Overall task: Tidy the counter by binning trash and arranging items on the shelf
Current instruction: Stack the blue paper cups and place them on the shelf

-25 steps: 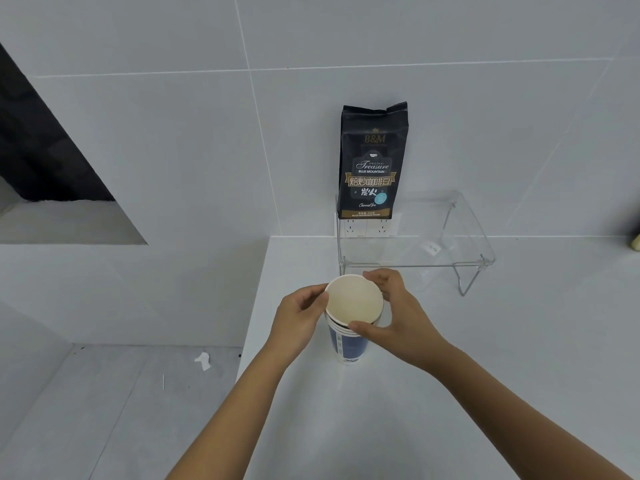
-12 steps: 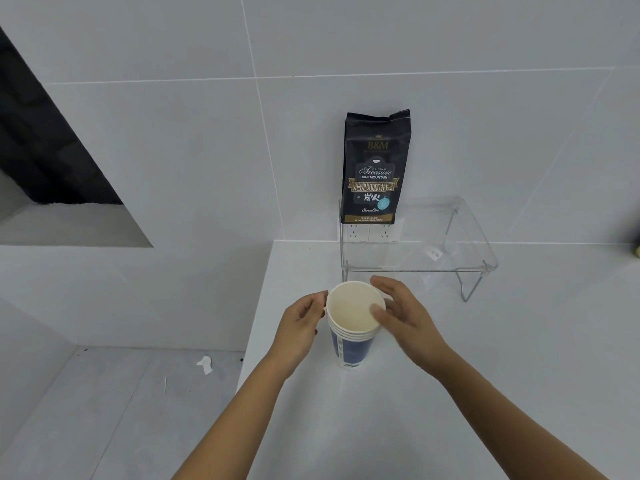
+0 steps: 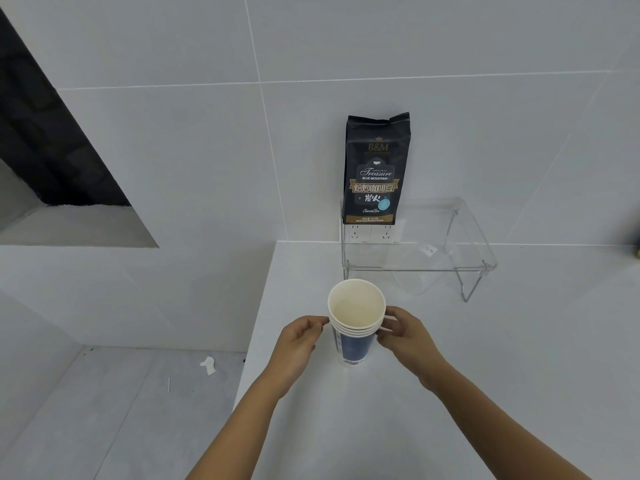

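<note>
A stack of several nested paper cups (image 3: 356, 327), white inside with a blue band, stands upright on the white counter (image 3: 381, 410) near its left edge. My left hand (image 3: 300, 337) touches the stack's left side at the rims with its fingertips. My right hand (image 3: 401, 332) pinches the rims on the right side. Behind the cups stands a clear acrylic shelf (image 3: 419, 258) against the wall. A black coffee bean bag (image 3: 376, 169) stands upright on the shelf's left end.
The counter's left edge drops to a grey tiled floor (image 3: 104, 410), where a scrap of white paper (image 3: 208, 365) lies. White wall sockets (image 3: 372, 233) sit behind the shelf. A dark object shows at the far right edge (image 3: 636, 244).
My right hand has come off the top of the cup stack and moved down to its right side. My left hand stays at the left rim. The stack has not moved.
</note>
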